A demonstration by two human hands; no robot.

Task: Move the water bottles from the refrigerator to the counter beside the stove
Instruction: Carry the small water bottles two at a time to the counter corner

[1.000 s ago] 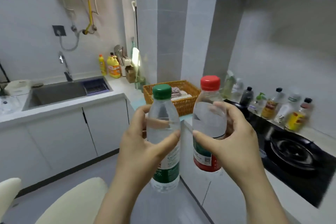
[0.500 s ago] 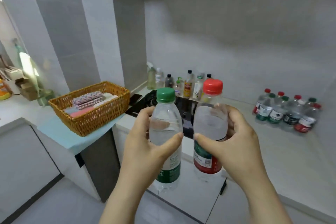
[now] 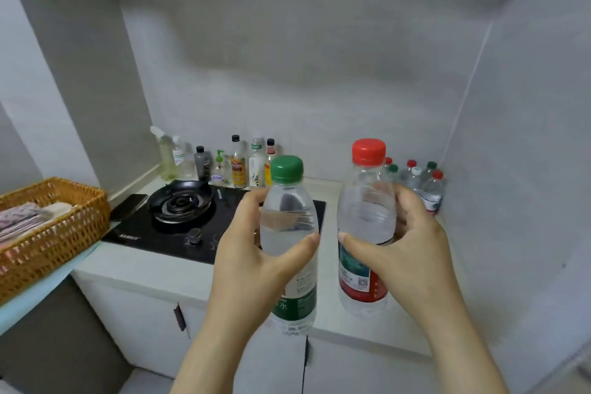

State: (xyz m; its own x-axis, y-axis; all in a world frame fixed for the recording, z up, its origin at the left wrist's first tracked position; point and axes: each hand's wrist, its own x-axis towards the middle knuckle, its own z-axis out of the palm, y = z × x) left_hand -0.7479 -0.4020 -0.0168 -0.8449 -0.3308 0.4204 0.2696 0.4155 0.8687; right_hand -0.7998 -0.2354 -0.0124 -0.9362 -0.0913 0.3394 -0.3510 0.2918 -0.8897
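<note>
While the left hand (image 3: 256,262) grips the green-capped clear plastic water bottle (image 3: 289,233) and the right hand (image 3: 412,253) the red-capped one (image 3: 366,217) above the white counter (image 3: 323,318), mid-body holds likely suit such full, smooth, slightly yielding bottles.

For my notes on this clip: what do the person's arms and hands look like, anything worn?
The left hand and right hand are bare: no gloves, and no ring, watch or bracelet shows. Both forearms are uncovered to the frame's bottom edge, with no sleeves in view.
</note>
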